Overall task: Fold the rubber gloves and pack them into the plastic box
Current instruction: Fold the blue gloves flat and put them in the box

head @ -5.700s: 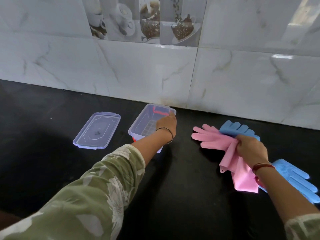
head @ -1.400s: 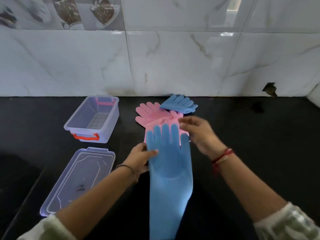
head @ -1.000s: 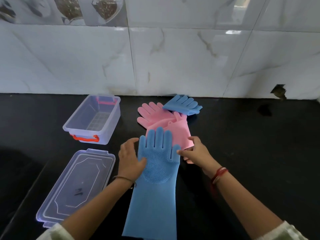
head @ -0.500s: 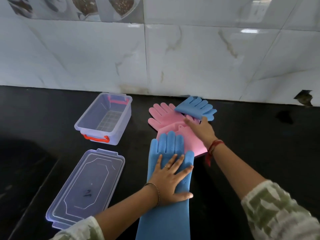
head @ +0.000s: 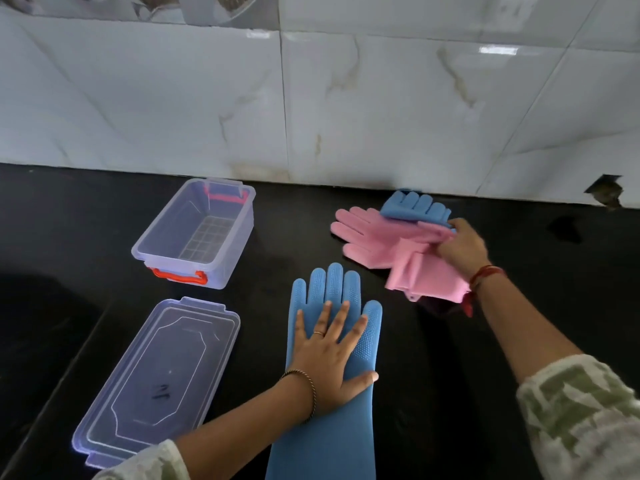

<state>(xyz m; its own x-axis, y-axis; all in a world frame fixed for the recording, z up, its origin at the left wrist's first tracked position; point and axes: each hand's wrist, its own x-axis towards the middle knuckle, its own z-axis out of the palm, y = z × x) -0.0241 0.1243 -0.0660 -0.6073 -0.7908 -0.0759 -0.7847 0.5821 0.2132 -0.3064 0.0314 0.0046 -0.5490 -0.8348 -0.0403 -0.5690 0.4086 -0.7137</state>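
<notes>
A long blue rubber glove [head: 332, 424] lies flat on the black counter, fingers pointing to the wall. My left hand [head: 330, 355] presses flat on its palm with fingers spread. Farther right, my right hand [head: 462, 249] is closed on the pile of pink gloves [head: 384, 244]. A second blue glove [head: 414, 206] lies at the back of that pile, partly under my right hand. The clear plastic box [head: 197, 233] with orange handles stands empty at the left.
The box's clear lid [head: 159, 375] lies flat in front of the box, near the counter's left front edge. A marble-tiled wall [head: 311, 98] rises behind the black counter [head: 536, 306]. A chipped spot marks the wall at the far right.
My right hand has gone from resting on the pink gloves to gripping them and drawing them to the right. My left hand stays flat on the blue glove.
</notes>
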